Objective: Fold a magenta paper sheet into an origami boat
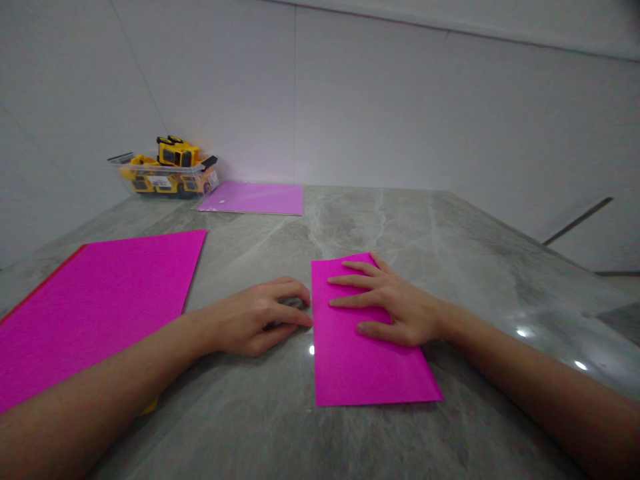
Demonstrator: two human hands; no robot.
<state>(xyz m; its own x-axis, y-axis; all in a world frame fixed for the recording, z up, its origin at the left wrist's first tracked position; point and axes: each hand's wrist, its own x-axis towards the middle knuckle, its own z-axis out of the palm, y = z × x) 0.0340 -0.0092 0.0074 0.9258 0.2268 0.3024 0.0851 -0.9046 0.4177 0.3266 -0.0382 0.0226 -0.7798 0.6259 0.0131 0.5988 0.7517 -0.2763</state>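
A bright pink sheet of paper [370, 373], narrower than the pink paper at the left, lies on the grey marbled table in front of me. My right hand [383, 300] rests flat on its upper right part, fingers spread and pointing left. At the paper's left edge is my left hand [273, 317], its fingers loosely bent and apart. Its fingertips reach that edge, with nothing visible in its grasp. Whether the sheet is folded double I cannot tell for certain.
Larger pink paper [115, 307] lies at the left, with a red edge along its far side, partly under my left forearm. Farther back are a purple pack of paper [260, 199] and a clear plastic box [193, 181] holding yellow toy vehicles [177, 155]. A white wall stands behind the table [380, 220].
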